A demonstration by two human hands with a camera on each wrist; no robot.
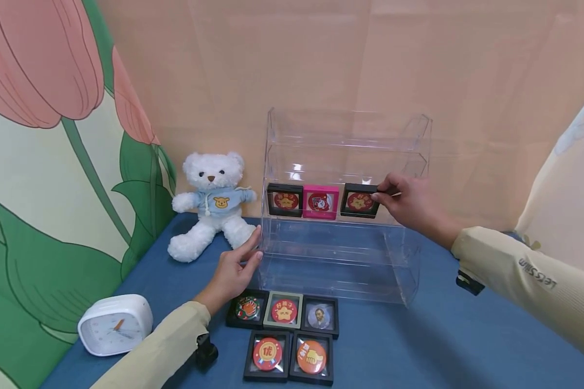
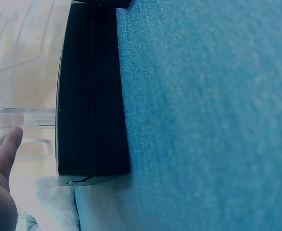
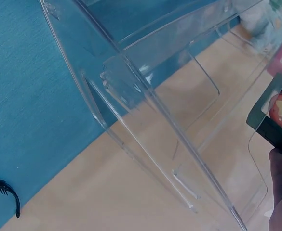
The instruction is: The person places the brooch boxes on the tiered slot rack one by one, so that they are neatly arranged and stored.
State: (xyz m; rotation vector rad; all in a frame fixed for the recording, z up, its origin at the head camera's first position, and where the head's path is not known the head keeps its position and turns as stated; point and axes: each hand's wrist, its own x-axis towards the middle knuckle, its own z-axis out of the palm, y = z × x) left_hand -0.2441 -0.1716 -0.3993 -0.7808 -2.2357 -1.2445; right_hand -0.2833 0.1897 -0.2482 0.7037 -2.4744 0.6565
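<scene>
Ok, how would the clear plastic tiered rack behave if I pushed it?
The clear plastic tiered rack is probably light for its size, since its see-through walls look thin. It's likely fairly stiff, given those straight edges and flat panels.

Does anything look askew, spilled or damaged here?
Nothing looks spilled or damaged. On the clear rack, spacing is uneven: the pink case sits close beside the leftmost black case, but a gap separates it from the black case pinched by the right hand.

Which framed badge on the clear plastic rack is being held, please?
The black-framed red badge at the row's right end; only it is pinched by the right hand.
</scene>
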